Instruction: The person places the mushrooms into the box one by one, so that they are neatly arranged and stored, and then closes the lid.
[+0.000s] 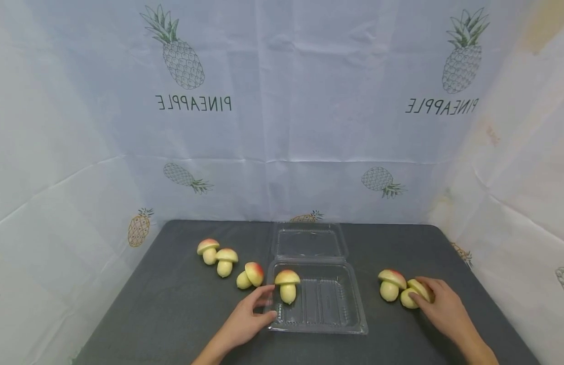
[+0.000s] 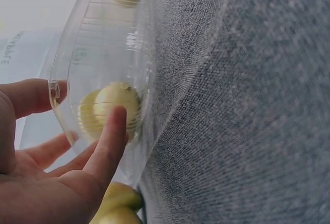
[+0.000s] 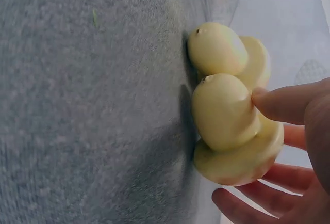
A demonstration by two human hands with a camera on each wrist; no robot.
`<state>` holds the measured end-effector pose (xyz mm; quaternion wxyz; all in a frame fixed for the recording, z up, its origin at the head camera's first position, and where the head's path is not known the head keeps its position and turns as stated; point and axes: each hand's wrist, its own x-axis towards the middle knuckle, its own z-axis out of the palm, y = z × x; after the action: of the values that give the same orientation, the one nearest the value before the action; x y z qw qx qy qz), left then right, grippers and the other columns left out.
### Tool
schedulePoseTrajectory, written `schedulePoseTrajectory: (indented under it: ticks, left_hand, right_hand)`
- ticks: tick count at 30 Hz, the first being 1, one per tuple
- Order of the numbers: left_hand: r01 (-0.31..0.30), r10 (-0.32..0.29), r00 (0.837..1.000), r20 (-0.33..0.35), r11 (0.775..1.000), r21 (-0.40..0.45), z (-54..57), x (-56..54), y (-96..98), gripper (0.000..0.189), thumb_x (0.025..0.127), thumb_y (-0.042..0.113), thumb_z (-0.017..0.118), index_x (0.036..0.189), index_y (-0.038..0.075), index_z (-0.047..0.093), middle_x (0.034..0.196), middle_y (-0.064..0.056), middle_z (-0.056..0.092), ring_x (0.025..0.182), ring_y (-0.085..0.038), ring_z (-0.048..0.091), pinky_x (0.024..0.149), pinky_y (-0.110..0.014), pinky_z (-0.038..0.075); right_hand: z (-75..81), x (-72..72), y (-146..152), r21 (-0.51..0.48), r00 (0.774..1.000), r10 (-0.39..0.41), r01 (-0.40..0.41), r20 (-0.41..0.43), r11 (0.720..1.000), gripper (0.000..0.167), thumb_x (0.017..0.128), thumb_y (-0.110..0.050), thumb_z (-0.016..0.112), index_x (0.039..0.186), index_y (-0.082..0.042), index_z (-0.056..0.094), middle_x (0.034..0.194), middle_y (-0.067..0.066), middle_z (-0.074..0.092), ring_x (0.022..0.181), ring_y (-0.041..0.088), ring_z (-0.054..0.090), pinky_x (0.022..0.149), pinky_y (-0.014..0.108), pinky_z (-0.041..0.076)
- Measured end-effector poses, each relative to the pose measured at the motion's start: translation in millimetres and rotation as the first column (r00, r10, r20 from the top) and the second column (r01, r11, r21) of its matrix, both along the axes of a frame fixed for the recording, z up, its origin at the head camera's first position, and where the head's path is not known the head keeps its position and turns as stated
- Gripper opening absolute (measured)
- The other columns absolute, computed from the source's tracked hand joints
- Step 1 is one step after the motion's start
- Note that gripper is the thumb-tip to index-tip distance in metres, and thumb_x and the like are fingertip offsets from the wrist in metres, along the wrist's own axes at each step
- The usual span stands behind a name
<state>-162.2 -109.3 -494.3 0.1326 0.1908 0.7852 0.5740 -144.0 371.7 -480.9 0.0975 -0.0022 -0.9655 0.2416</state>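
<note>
A clear plastic clamshell container [image 1: 318, 332] lies with its lid [image 1: 309, 243] folded back. Inside, at the left, sits one yellow mushroom [image 1: 288, 291] with a reddish cap. My left hand [image 1: 247, 317] holds the container's left rim, thumb near the front corner; in the left wrist view several fingers [image 2: 111, 136] spread along its outer wall. Over on the right, my right hand [image 1: 443, 306] grips a yellow mushroom [image 3: 224, 113] low at the table, thumb on its stem and fingers behind its cap. Another mushroom [image 1: 391, 284] lies right beside it.
Left of the container, three more mushrooms lie on the dark grey table [image 1: 172, 314]: one [image 1: 251, 276] close to the rim, and a pair [image 1: 225, 261] farther back. A white cloth [image 1: 309, 126] with pineapple prints hangs behind and at both sides.
</note>
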Motion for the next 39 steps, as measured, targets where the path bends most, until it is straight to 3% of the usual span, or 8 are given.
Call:
schedulePoseTrajectory:
  ticks: [6,14,19,25,28,35,39]
  left_hand:
    - [-0.005,0.005,1.0,0.001,1.0,0.001,1.3,1.0,0.2,0.059,0.095,0.015,0.07,0.148,0.001,0.046,0.14,-0.027,0.053,0.125,-0.044,0.055,0.087,-0.041,0.058]
    - [0.001,-0.001,1.0,0.001,1.0,-0.006,2.1,1.1,0.6,0.059,0.095,0.015,0.071,0.147,0.001,0.046,0.141,-0.027,0.052,0.126,-0.044,0.055,0.087,-0.041,0.058]
    - [0.004,-0.004,1.0,-0.007,1.0,-0.007,2.4,0.6,0.6,0.059,0.095,0.015,0.071,0.147,0.001,0.046,0.142,-0.028,0.051,0.126,-0.045,0.054,0.087,-0.041,0.058]
    - [0.001,-0.001,1.0,-0.004,1.0,-0.007,3.2,1.4,0.3,0.06,0.096,0.015,0.07,0.148,0.001,0.045,0.141,-0.029,0.051,0.126,-0.046,0.054,0.087,-0.042,0.058]
    - [0.001,-0.001,1.0,-0.004,1.0,-0.006,3.4,1.8,0.4,0.06,0.096,0.015,0.071,0.148,0.001,0.045,0.141,-0.029,0.051,0.125,-0.046,0.054,0.087,-0.043,0.058]
    - [0.0,0.0,1.0,-0.007,1.0,-0.01,4.2,1.9,0.5,0.06,0.095,0.015,0.071,0.148,0.001,0.046,0.141,-0.031,0.05,0.125,-0.047,0.054,0.087,-0.042,0.058]
    - [0.0,0.0,1.0,-0.008,1.0,-0.005,3.0,2.1,1.0,0.06,0.095,0.015,0.071,0.147,0.001,0.046,0.14,-0.03,0.051,0.125,-0.047,0.054,0.087,-0.041,0.058]
  right_hand:
    - [-5.0,-4.1,4.9,-0.059,1.0,-0.008,0.009,0.016,0.998,0.062,0.095,-0.039,0.073,0.131,0.009,0.058,0.116,0.027,0.063,0.094,0.035,0.062,0.068,0.043,0.049]
    - [3.2,-0.9,4.2,-0.107,0.999,-0.025,0.029,0.041,0.994,0.063,0.097,-0.039,0.071,0.133,0.01,0.056,0.124,0.034,0.059,0.109,0.048,0.059,0.081,0.059,0.05]
    - [14.4,1.9,1.8,-0.106,0.999,-0.029,0.034,0.045,0.994,0.065,0.097,-0.04,0.069,0.136,0.009,0.054,0.129,0.036,0.056,0.112,0.05,0.057,0.082,0.061,0.049]
    - [21.9,4.1,-4.3,-0.11,1.0,-0.023,0.022,-0.006,0.994,0.062,0.096,-0.041,0.071,0.136,0.005,0.057,0.128,0.032,0.058,0.111,0.046,0.058,0.079,0.059,0.05]
    - [25.7,4.7,-9.4,-0.114,0.999,-0.016,0.011,-0.045,0.993,0.06,0.095,-0.039,0.073,0.134,0.004,0.058,0.126,0.029,0.059,0.108,0.044,0.059,0.076,0.053,0.053]
    - [37.7,5.2,-26.2,-0.151,0.994,0.01,-0.027,-0.11,0.988,0.055,0.094,-0.036,0.075,0.134,0.0,0.061,0.127,0.022,0.059,0.107,0.036,0.058,0.07,0.025,0.055]
    - [45.5,5.5,-35.7,-0.194,0.991,0.044,-0.069,-0.127,0.979,0.052,0.094,-0.032,0.076,0.135,-0.003,0.062,0.125,0.018,0.059,0.105,0.009,0.056,0.074,0.021,0.057]
